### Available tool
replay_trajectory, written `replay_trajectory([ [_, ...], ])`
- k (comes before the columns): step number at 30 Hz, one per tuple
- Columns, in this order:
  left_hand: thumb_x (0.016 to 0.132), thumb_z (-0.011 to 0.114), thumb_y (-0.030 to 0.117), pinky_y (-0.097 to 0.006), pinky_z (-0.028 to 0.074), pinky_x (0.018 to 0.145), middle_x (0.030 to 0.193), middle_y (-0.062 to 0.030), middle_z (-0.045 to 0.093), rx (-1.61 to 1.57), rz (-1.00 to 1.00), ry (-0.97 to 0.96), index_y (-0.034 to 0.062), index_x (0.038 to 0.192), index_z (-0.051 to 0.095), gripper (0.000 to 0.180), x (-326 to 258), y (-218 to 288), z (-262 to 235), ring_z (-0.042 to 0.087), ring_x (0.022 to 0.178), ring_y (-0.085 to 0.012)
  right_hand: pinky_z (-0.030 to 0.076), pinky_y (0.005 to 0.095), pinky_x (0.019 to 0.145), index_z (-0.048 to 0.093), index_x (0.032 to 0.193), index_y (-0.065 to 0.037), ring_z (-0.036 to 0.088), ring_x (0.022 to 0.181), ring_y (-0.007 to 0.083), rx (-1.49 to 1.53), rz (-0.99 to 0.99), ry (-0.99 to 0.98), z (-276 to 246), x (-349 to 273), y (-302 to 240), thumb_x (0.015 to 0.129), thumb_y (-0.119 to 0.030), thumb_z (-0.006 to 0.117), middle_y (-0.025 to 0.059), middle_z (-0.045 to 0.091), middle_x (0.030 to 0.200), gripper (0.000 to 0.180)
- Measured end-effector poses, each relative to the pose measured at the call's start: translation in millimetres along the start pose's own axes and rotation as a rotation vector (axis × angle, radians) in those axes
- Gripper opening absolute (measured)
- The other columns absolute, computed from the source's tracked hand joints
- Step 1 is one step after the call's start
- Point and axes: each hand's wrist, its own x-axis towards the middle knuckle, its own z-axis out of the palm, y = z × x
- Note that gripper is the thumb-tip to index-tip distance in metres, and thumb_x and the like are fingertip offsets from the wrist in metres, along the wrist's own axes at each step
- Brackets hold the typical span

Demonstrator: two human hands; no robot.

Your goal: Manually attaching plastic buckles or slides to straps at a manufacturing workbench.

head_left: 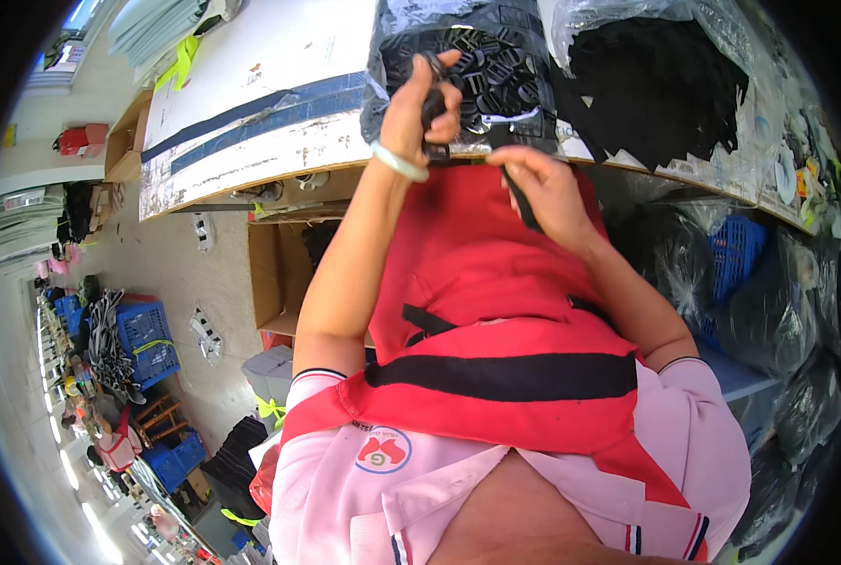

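My left hand [425, 115] is raised in front of the bag, fingers curled round a black plastic buckle [433, 108]. Its exact shape is partly hidden by the fingers. To the right and a little lower, my right hand [544, 193] pinches a short black webbing strap [522, 200] that hangs down over my red apron [486, 250]. The two hands are apart. Just beyond them, an open clear plastic bag [375, 122] lies on the table, full of loose black buckles [505, 71].
A heap of black fabric strips [660, 89] lies in clear plastic on the table [241, 66] at the right. Dark blue strips [270, 122] run along the table's left part. Below stand a cardboard box [274, 273], filled plastic bags [768, 311] and a blue crate [736, 254].
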Motion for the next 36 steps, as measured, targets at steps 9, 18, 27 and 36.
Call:
replay_trajectory([
  [9,0.101,0.041,0.044,-0.019,0.024,0.038,0.062,0.0009,0.048,0.189,-0.128,0.046,0.0070,0.134,0.048,0.050,-89,-67,16,0.035,0.041,-0.0043,0.039,0.0184,0.050,0.068,0.099,0.000,0.050,0.057,0.0026,0.030,-0.019,-0.089,8,16,11,0.094,-0.017,0.061,-0.0019,0.061,0.071,0.019],
  [18,0.098,0.052,0.032,-0.047,0.048,0.093,0.096,-0.0134,0.064,-0.908,-0.386,0.191,0.0053,0.101,0.069,0.032,-139,-122,-31,0.057,0.103,-0.0324,0.036,0.0169,0.051,0.065,0.103,-0.002,0.045,0.057,0.0012,0.086,0.094,-0.146,1,8,19,0.093,-0.018,0.062,-0.0048,0.054,0.070,0.019],
  [27,0.100,0.050,0.027,-0.017,0.033,0.044,0.082,-0.0043,0.050,-0.531,-0.480,-0.055,-0.0002,0.101,0.055,0.028,-157,-99,-27,0.043,0.059,-0.0087,0.045,0.0264,0.074,0.065,0.100,-0.002,0.057,0.083,0.0126,-0.360,-0.212,-0.541,5,4,14,0.090,-0.007,0.062,0.0024,0.060,0.088,0.012],
  [36,0.092,0.065,0.013,-0.018,0.029,0.041,0.071,-0.0030,0.055,-0.318,-0.223,0.179,-0.0007,0.094,0.063,0.014,-158,-79,-17,0.046,0.054,-0.0078,0.038,0.0168,0.059,0.055,0.127,-0.007,0.048,0.066,0.0014,-0.206,-0.021,-0.185,25,-3,-8,0.094,-0.014,0.059,-0.0047,0.055,0.072,0.034],
])
